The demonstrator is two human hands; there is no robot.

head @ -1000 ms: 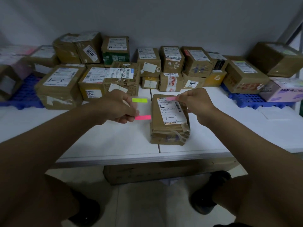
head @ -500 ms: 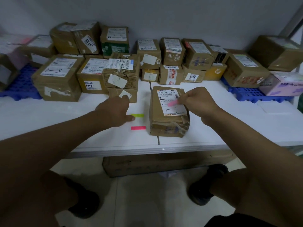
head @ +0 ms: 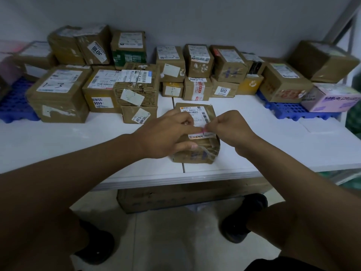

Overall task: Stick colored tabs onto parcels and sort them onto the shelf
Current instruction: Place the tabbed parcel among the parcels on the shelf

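Observation:
A brown parcel (head: pixel 195 155) with a white shipping label lies near the front edge of the white table (head: pixel 58 141). A small pink tab (head: pixel 204 130) sits on the label's lower part. My right hand (head: pixel 230 130) pinches the tab's right end with curled fingers. My left hand (head: pixel 166 133) reaches over the parcel from the left, its straight index finger pressing on the tab and its thumb lying along the parcel's front top edge. The yellow and pink tab strips on the table are hidden under my left hand.
Several taped cardboard parcels are stacked along the back of the table. Blue plastic pallets lie at the left (head: pixel 13 102) and right (head: pixel 289 111), the right one bearing a pink box (head: pixel 332 98). A flat carton (head: pixel 185 198) lies under the table. A metal shelf post (head: pixel 341 22) rises at the right.
My left hand left the tab strips on the table and moved right onto the parcel. My right hand brought the pink tab down to the label's lower part.

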